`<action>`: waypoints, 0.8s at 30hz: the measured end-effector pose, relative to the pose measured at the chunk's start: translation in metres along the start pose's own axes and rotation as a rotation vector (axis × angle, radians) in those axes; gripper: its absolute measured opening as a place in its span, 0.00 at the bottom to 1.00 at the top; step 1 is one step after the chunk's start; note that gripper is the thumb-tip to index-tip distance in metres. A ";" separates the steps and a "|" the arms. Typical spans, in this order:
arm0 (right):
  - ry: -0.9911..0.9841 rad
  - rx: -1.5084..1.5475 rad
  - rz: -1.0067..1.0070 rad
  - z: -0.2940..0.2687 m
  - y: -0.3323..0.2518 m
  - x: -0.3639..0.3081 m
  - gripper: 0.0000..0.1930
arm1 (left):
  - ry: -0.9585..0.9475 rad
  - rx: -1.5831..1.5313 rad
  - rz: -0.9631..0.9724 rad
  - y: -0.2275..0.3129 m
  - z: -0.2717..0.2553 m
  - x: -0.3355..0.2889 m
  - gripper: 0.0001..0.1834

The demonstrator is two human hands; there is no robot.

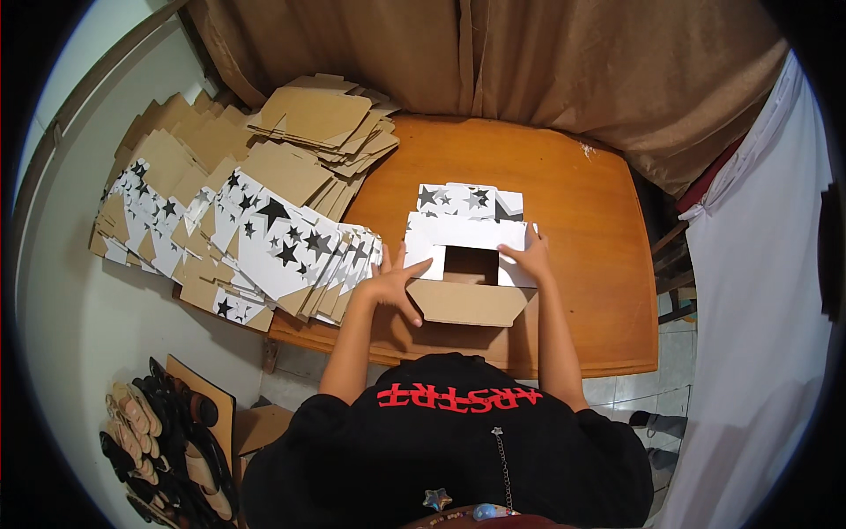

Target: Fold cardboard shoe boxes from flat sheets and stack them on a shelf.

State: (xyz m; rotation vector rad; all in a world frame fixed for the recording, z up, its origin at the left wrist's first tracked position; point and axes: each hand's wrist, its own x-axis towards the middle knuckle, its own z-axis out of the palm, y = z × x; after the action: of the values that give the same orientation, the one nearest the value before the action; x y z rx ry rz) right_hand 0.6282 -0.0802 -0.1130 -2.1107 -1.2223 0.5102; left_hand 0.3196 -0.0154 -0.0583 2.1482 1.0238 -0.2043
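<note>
A cardboard box, white outside and printed with black and grey stars on its far panel, stands partly folded in front of me on the table. White flaps lie around its rectangular opening, and the near flap shows plain brown board. My left hand is at the box's left side, fingers spread, one fingertip on the left white flap. At the right side, my right hand pinches the box wall, its thumb on the right white flap and its other fingers around the outer edge.
Piles of flat star-printed cardboard and brown cardboard cover the left of the wooden table. Brown curtains hang behind it, a white cloth at the right. Several sandals stand low on the left.
</note>
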 end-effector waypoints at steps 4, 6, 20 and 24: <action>-0.273 0.691 0.027 -0.006 0.040 0.024 0.37 | 0.093 0.034 0.009 -0.010 0.010 0.002 0.55; -0.262 0.779 0.131 -0.009 0.041 0.016 0.38 | 0.113 -0.022 0.056 -0.020 0.010 0.012 0.45; -0.198 0.319 -0.260 -0.018 0.018 -0.012 0.56 | 1.026 -0.421 0.127 -0.019 0.036 0.086 0.10; -0.269 0.345 -0.315 -0.018 0.044 -0.007 0.58 | 1.038 -0.554 0.112 -0.014 0.033 0.098 0.09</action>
State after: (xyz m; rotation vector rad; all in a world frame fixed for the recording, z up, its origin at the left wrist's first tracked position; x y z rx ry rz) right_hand 0.6628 -0.1080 -0.1308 -1.5621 -1.4641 0.8130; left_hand 0.3806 0.0275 -0.1313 1.7193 1.2739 1.2193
